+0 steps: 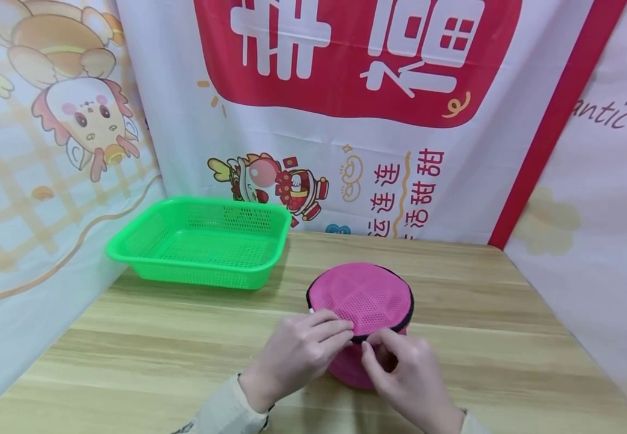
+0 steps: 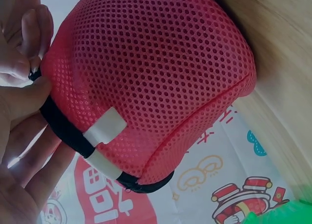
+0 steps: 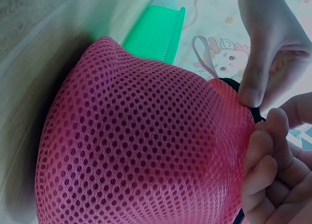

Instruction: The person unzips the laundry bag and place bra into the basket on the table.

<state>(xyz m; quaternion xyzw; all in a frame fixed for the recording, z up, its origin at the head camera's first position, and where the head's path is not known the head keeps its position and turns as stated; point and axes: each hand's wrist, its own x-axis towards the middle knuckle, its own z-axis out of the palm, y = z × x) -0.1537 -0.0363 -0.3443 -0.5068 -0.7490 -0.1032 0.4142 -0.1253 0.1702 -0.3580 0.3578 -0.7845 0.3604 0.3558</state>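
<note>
A round pink mesh wash bag (image 1: 359, 295) with black zipper trim around its top stands on the wooden table, its lid panel slightly sunken. My left hand (image 1: 305, 346) pinches the near edge of the trim, thumb on the side and fingers over the top. Close beside it, my right hand (image 1: 408, 371) pinches at the same stretch of zipper with thumb and forefinger; a small dark bit shows between its fingertips in the left wrist view. A white fabric tab (image 2: 106, 126) sticks out below the black zipper trim (image 2: 66, 131). In the right wrist view a pale loop (image 3: 204, 55) stands off the rim.
Behind and to the left, a green plastic basket (image 1: 199, 274) with perforated walls stands on the wooden table (image 1: 481, 337). Printed cloths hang on three sides, with the back cloth (image 1: 270, 129) meeting the table's far edge.
</note>
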